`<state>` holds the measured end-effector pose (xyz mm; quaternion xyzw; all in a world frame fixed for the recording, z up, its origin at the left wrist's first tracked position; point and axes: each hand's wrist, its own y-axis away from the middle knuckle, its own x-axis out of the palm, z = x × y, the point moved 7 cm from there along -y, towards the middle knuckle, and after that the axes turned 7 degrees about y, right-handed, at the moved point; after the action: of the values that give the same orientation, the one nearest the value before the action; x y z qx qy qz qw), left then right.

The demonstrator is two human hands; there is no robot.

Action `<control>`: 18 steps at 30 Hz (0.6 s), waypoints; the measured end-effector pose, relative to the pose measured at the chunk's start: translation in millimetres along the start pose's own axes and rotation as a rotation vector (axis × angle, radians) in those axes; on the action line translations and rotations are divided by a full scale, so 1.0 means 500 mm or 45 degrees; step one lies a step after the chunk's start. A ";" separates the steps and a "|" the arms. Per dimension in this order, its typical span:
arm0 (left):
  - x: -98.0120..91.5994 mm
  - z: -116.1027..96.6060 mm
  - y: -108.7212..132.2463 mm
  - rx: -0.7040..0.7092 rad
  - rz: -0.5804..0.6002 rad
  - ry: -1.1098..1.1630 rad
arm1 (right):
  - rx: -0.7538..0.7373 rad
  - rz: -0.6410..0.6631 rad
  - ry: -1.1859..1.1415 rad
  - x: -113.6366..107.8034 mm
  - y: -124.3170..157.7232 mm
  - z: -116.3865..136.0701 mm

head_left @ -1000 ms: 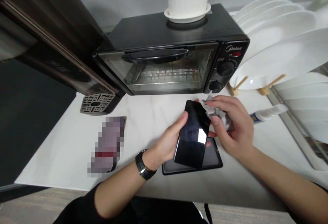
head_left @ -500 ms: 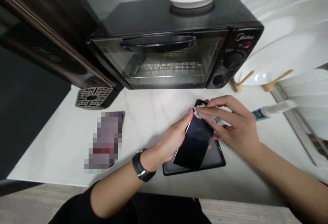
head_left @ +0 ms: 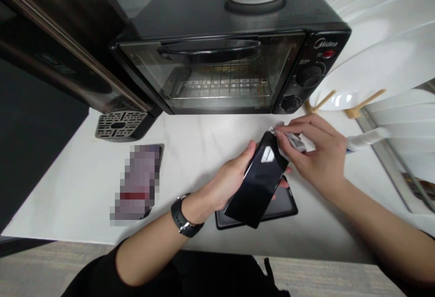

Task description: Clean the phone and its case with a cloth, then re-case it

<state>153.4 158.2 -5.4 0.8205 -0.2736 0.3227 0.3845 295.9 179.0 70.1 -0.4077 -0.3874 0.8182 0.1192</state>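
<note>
White counter (head_left: pixel 190 152) before toaster oven (head_left: pixel 231 47): left hand (head_left: pixel 226 183) grips phone (head_left: pixel 256 181), right hand (head_left: pixel 314 152) pinches wipe (head_left: pixel 292 140).

Left hand (head_left: pixel 228 182) curled in grip; right hand (head_left: pixel 314 154) pinching, fingers bent.

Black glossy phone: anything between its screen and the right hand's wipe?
Nothing visible. The left hand holds the black glossy phone tilted above the white countertop; the right hand presses a crumpled white wipe directly on the phone's top corner.
</note>
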 end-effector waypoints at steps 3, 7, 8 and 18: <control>0.004 0.000 0.005 -0.028 0.009 -0.008 | -0.033 -0.068 -0.009 -0.011 0.001 0.007; -0.011 0.002 0.006 -0.061 -0.162 -0.005 | -0.176 0.035 -0.046 0.002 0.005 0.035; -0.016 0.001 0.005 -0.041 -0.216 -0.008 | -0.214 0.077 -0.060 0.007 0.005 0.042; -0.025 0.002 0.000 0.011 -0.269 -0.009 | -0.359 0.149 -0.129 0.017 0.013 0.061</control>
<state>145.6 159.7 -15.3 0.8475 -0.1854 0.2787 0.4119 268.3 162.7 71.7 -0.4005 -0.4794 0.7808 -0.0066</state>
